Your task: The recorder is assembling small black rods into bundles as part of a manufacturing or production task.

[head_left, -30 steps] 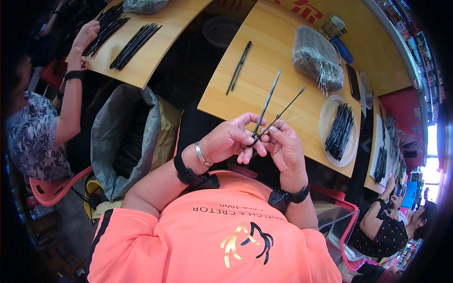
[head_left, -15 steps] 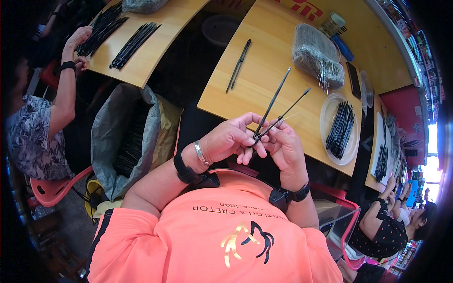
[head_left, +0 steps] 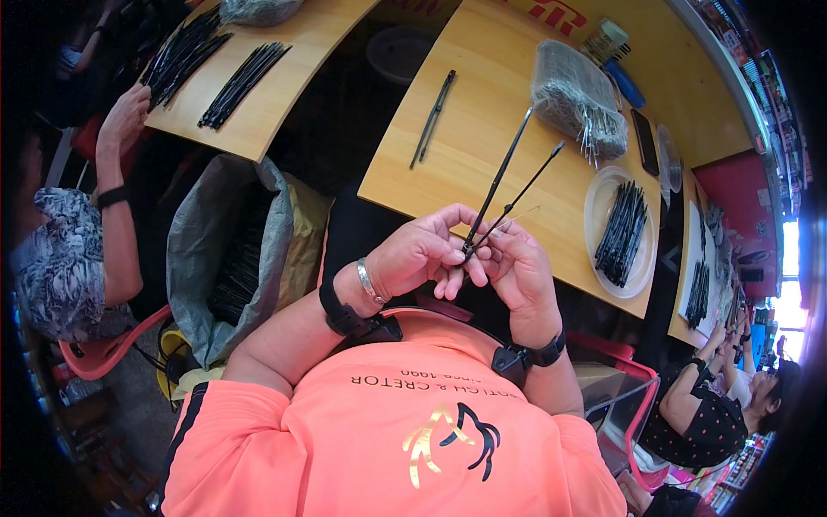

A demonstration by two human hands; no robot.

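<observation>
Just in front of my chest, my left hand [head_left: 422,250] pinches the lower ends of two thin black jointed rods [head_left: 506,162], which look like umbrella ribs. They fan apart upward from the fingers, one longer than the other. My right hand [head_left: 520,263] meets the left at the joint, its fingers closed around the same spot. A fine pale wire [head_left: 524,214] sticks out past the right fingertips. Fingers hide the exact joint. On the table beyond lies a pair of similar black rods [head_left: 433,119], touching neither hand.
On my table [head_left: 405,177] are a round plastic tray [head_left: 594,215] of black rods, a clear bag of thin silver wires [head_left: 579,99], a phone [head_left: 643,140] and a jar [head_left: 605,39]. A sack of rods [head_left: 191,233] stands left. Other people work at both sides.
The longer rod's tip has swung up a little, while my hands stay nearly in place. At the left, a co-worker's hand has drawn back toward the table's edge.
</observation>
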